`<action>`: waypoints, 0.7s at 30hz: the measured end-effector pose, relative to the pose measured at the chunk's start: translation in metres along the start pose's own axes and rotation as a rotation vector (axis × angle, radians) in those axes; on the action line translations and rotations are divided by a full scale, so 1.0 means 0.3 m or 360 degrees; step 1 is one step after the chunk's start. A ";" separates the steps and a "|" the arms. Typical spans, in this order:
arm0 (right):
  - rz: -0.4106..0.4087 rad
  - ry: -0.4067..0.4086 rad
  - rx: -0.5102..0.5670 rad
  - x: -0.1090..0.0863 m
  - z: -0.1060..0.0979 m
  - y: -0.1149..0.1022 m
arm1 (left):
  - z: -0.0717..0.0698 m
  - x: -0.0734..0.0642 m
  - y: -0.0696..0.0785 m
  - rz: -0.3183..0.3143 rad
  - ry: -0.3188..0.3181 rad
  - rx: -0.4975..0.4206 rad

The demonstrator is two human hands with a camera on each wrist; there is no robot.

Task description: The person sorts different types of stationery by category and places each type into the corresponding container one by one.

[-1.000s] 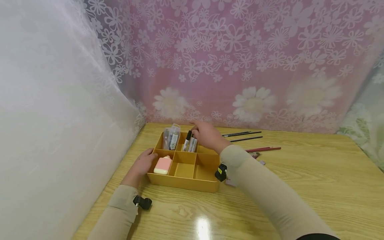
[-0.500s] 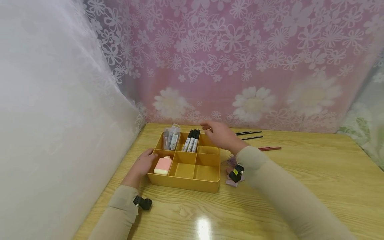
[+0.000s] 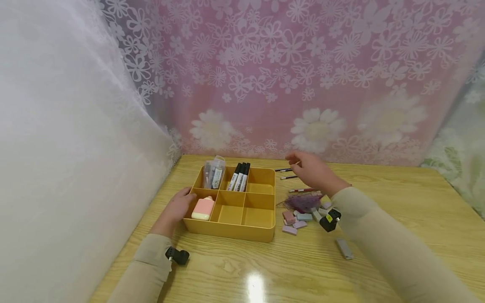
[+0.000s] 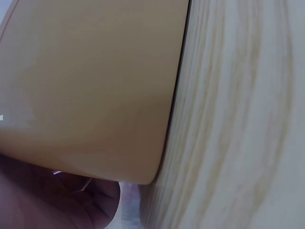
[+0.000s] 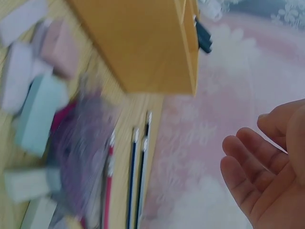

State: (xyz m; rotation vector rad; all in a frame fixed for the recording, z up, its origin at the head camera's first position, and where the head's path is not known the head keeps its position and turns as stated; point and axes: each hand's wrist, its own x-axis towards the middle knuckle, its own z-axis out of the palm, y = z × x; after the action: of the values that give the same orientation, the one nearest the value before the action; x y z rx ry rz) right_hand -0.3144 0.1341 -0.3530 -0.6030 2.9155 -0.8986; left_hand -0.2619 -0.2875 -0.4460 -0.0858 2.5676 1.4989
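A yellow six-compartment desk organizer (image 3: 231,232) stands on the wooden table. My left hand (image 3: 179,206) grips its left wall, thumb at the rim; in the left wrist view its curled fingers (image 4: 102,202) show past the box corner. Three black-capped markers (image 3: 238,179) lean in the back middle compartment. A clear plastic case (image 3: 214,174) stands in the back left one, a pink and cream bottle (image 3: 203,208) in the front left one. The other three compartments hold nothing. Right of the box, my right hand (image 3: 313,171) hovers above dark pencils (image 3: 289,177), fingers loosely bent and holding nothing.
Red pencils (image 3: 301,190) lie right of the organizer, near a crumpled purple mesh bag (image 3: 303,203). Several pastel eraser-like blocks (image 3: 304,217) are scattered in front of it, with a grey one (image 3: 344,248) farther off. A pink floral curtain (image 3: 265,105) hangs behind the table.
My right hand has moved from the markers to the right, off the organizer, leaving all three markers standing in their compartment. The left hand keeps its grip.
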 end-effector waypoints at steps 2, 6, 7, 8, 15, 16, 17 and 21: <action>0.0013 0.0003 -0.0018 -0.014 -0.007 0.033 | -0.001 -0.001 0.000 -0.0008 -0.0001 -0.0018; 0.0033 -0.0004 -0.0034 -0.046 -0.022 0.089 | -0.001 -0.003 0.002 -0.0010 -0.0010 -0.0049; 0.0037 -0.0002 -0.0049 -0.054 -0.024 0.107 | 0.000 -0.003 0.002 -0.0009 -0.0013 -0.0052; 0.0043 0.0003 -0.0061 -0.061 -0.027 0.124 | 0.001 -0.003 0.002 -0.0007 -0.0013 -0.0051; 0.0165 0.0011 -0.0122 -0.104 -0.042 0.255 | 0.001 -0.006 0.009 -0.0009 -0.0009 -0.0038; 0.0192 0.0004 -0.0118 -0.109 -0.045 0.271 | 0.000 -0.006 0.010 -0.0012 -0.0010 -0.0042; 0.0212 0.0003 -0.0120 -0.114 -0.048 0.286 | -0.001 -0.005 0.011 -0.0013 -0.0011 -0.0043; 0.0269 -0.0009 -0.0107 -0.134 -0.054 0.336 | -0.002 -0.004 0.007 -0.0019 -0.0013 -0.0052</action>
State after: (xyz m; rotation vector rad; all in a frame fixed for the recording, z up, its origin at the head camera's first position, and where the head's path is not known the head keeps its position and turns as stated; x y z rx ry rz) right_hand -0.3153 0.2341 -0.3981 -0.3543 2.9463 -0.7812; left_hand -0.2611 -0.2869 -0.4438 -0.0986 2.5323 1.5345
